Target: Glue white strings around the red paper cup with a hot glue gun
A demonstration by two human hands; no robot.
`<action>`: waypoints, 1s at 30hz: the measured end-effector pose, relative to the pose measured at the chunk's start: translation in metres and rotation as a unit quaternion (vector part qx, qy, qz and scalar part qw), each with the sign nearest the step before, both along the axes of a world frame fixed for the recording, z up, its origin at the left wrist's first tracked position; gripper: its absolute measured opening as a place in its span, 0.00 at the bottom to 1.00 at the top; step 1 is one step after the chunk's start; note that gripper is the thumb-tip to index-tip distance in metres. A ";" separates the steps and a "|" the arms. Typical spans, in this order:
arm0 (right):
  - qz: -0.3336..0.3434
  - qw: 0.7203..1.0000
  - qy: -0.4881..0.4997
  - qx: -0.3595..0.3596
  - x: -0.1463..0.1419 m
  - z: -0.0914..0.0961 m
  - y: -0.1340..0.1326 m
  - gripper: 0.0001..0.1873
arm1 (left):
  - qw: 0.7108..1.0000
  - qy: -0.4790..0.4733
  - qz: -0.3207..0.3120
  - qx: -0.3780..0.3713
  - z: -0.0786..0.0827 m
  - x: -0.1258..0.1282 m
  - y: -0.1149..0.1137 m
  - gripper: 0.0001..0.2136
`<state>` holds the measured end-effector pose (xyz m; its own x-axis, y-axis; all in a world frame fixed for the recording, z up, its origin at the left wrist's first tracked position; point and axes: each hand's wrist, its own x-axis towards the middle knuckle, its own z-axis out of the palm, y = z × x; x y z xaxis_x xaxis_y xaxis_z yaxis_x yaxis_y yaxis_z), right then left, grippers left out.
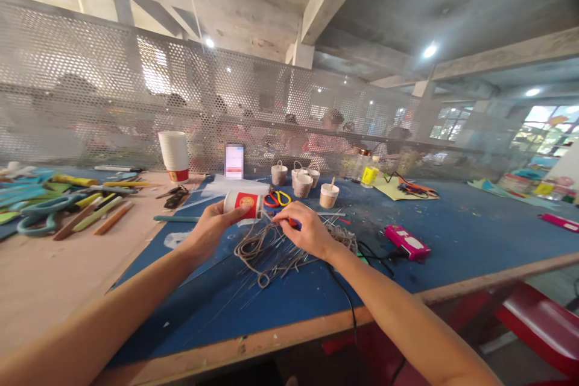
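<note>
A white paper cup (pixel 230 204) with a red printed label lies sideways in my left hand (pixel 212 226), fingers wrapped round it and thumb on the label. Just right of its mouth, the fingers of my right hand (pixel 303 229) are pinched together. Thin grey strands run between the cup's mouth and those fingertips. A small red-and-blue item (pixel 295 224) shows under the right fingers, too covered to name. Below both hands lies a loose heap of grey cord (pixel 253 247) mixed with thin straight wires. Scissors with red and yellow handles (pixel 283 198) rest behind the hands.
Several small cord-covered cups (pixel 302 186) stand behind my hands. A stack of paper cups (pixel 174 154), a phone (pixel 234 161) and a yellow-labelled bottle (pixel 370 174) line the back. A magenta device (pixel 407 242) lies right, large teal scissors (pixel 45 214) left. A perforated screen (pixel 190 90) borders the table.
</note>
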<state>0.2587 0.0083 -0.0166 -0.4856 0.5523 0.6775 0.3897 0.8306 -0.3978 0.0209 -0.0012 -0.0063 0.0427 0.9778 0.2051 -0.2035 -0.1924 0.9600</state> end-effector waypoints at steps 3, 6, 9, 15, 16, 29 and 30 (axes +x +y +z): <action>0.021 0.999 -0.024 0.011 0.001 0.001 0.000 0.13 | 0.999 -0.024 0.030 -0.003 0.003 0.000 0.001 0.14; -0.073 0.997 0.000 0.015 0.009 0.002 0.007 0.12 | 0.998 -0.041 0.037 -0.002 0.002 -0.002 0.004 0.16; -0.255 0.966 -0.015 -0.026 0.023 0.003 0.019 0.08 | 0.998 -0.052 0.037 -0.003 -0.001 -0.004 0.008 0.16; -0.388 0.880 -0.213 -0.173 0.044 0.003 0.030 0.20 | 0.997 -0.072 0.026 -0.007 -0.004 -0.006 0.012 0.14; -0.379 0.874 -0.240 -0.185 0.044 0.003 0.030 0.24 | 0.997 -0.077 0.027 -0.007 -0.004 -0.007 0.012 0.14; -0.362 0.879 -0.232 -0.205 0.045 -0.003 0.036 0.29 | 0.986 -0.166 -0.013 -0.017 0.001 -0.008 0.014 0.10; -0.370 0.887 -0.204 -0.188 0.043 -0.003 0.035 0.25 | 0.985 -0.167 -0.026 -0.016 0.001 -0.008 0.013 0.10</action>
